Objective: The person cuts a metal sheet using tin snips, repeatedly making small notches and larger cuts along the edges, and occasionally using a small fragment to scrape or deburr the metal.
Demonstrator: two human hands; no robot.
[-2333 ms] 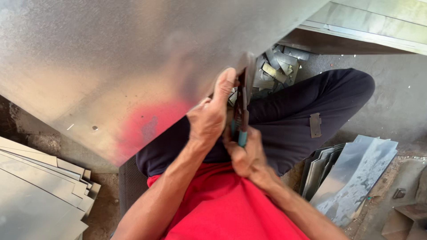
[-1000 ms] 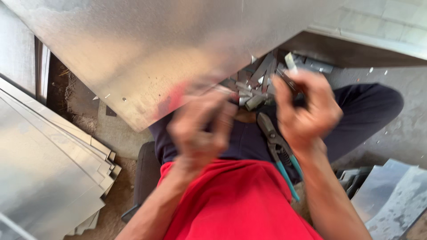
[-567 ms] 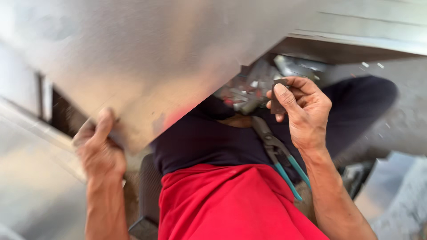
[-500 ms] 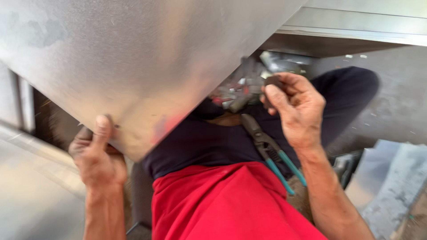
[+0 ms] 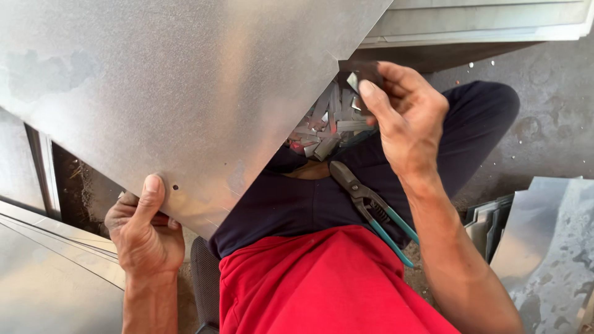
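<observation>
Since half a second ago, little has shifted: the galvanized metal sheet (image 5: pixel 185 93) is still gripped at its lower edge by the left hand (image 5: pixel 145 232), thumb on top. A small metal offcut (image 5: pixel 354 81) is pinched in the right hand's (image 5: pixel 408 117) closed fingers (image 5: pixel 370 99). Tin snips (image 5: pixel 371 207) are rested on the lap.

Tin snips (image 5: pixel 371 207) with teal handles rest on a dark-trousered lap. A pile of metal offcuts (image 5: pixel 322 127) sits beyond the knees. Stacked metal sheets (image 5: pixel 43 272) lie at left, more sheets (image 5: pixel 544 241) at right, on a concrete floor (image 5: pixel 550 111).
</observation>
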